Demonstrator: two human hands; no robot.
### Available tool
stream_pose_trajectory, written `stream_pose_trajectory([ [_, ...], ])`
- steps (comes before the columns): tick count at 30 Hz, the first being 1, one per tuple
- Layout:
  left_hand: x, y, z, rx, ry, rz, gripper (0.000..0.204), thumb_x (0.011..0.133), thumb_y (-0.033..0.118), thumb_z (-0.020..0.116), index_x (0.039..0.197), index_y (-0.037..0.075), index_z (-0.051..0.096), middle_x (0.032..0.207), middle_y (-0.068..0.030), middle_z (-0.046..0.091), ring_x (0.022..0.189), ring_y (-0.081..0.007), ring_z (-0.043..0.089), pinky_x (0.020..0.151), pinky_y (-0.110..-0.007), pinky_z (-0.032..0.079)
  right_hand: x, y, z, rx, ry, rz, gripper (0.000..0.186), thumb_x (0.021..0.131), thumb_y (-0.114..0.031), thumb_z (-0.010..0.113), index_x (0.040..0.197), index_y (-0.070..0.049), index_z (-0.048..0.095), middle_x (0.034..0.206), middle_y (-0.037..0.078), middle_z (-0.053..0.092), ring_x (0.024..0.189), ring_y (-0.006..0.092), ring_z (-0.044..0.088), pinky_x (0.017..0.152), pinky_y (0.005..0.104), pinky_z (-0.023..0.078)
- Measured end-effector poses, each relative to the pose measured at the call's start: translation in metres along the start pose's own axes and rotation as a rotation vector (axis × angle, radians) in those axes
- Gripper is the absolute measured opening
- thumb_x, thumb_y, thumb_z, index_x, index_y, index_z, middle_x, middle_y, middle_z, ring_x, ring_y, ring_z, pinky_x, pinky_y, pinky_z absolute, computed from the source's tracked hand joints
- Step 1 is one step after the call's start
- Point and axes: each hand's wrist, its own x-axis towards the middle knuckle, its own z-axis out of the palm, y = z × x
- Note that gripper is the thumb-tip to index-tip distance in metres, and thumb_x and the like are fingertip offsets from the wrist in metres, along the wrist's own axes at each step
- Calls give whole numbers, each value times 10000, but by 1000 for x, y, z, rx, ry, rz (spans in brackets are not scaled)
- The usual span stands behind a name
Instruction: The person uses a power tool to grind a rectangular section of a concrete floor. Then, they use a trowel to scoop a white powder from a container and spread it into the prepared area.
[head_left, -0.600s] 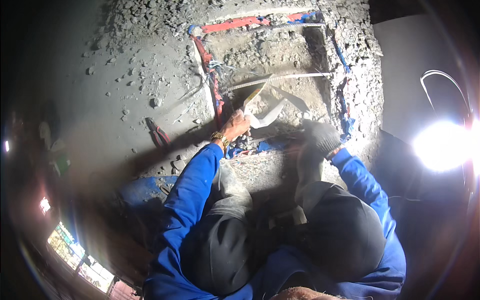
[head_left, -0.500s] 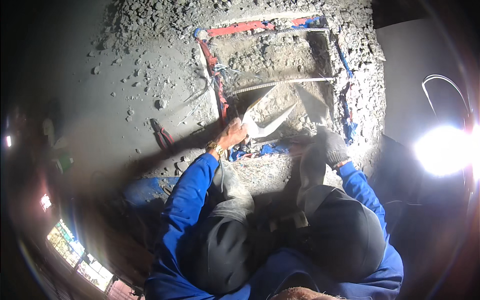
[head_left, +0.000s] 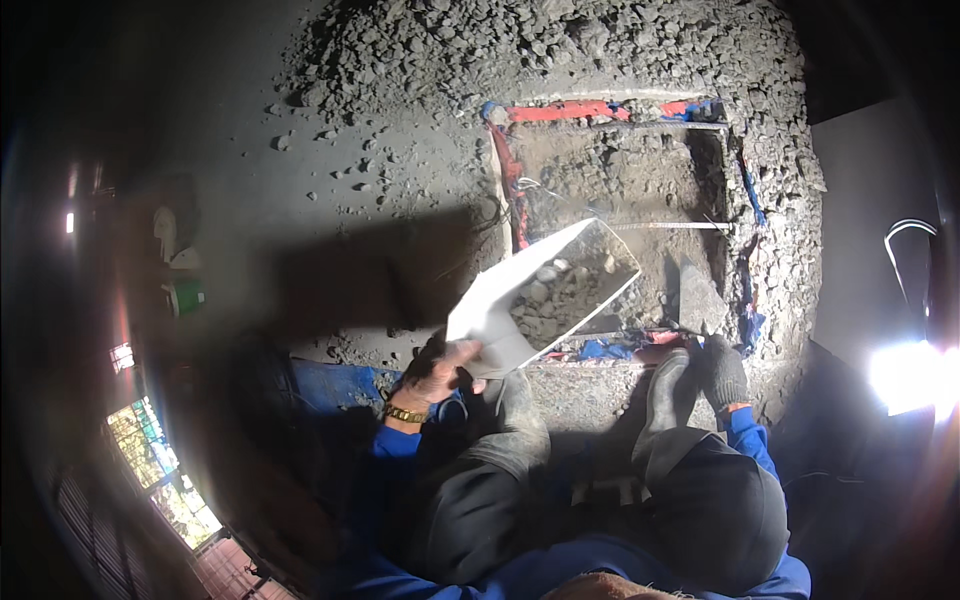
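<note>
My bare left hand [head_left: 435,378], with a gold-coloured watch at the wrist, grips the near end of a white scoop [head_left: 487,318] shaped like an open-fronted pan. Grey rubble [head_left: 550,288] lies inside it. The scoop hangs over the near left part of a rectangular pit [head_left: 620,165] broken into the concrete. My right hand [head_left: 722,376], in a grey knitted glove, is closed at the near right corner of the pit, on a trowel. The dusty pointed blade of the trowel [head_left: 698,300] lies over the pit; its handle is hidden.
Torn red and blue sheeting [head_left: 565,111] lines the pit's edges, and a rebar [head_left: 660,226] crosses it. Broken concrete [head_left: 430,60] is heaped beyond and to the right. Loose wires [head_left: 535,185] stick out at the left edge. A bright lamp [head_left: 912,378] shines at the right.
My left hand has lifted the scoop up out of the pit and turned it, and rubble now shows inside. The trowel stays at the pit's near right. The whole view has shifted.
</note>
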Motion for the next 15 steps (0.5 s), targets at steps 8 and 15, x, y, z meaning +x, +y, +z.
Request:
stream_pose_trajectory([
  [8,10,220,-18,755,442,560,478,872,330,612,1162,-32,499,965,-140,581,637,-183,610,545,-312,528,15,-8,10,-111,27,-152,370,876,-363,583,987,-11,606,884,214,621,772,381,622,650,443,479],
  [15,127,410,-53,1692,910,775,650,747,494,704,943,-112,576,818,-227,640,593,-278,648,566,-359,536,20,-52,-2,82,-181,-110,332,835,-309,600,985,-13,604,871,177,611,809,344,618,688,423,472],
])
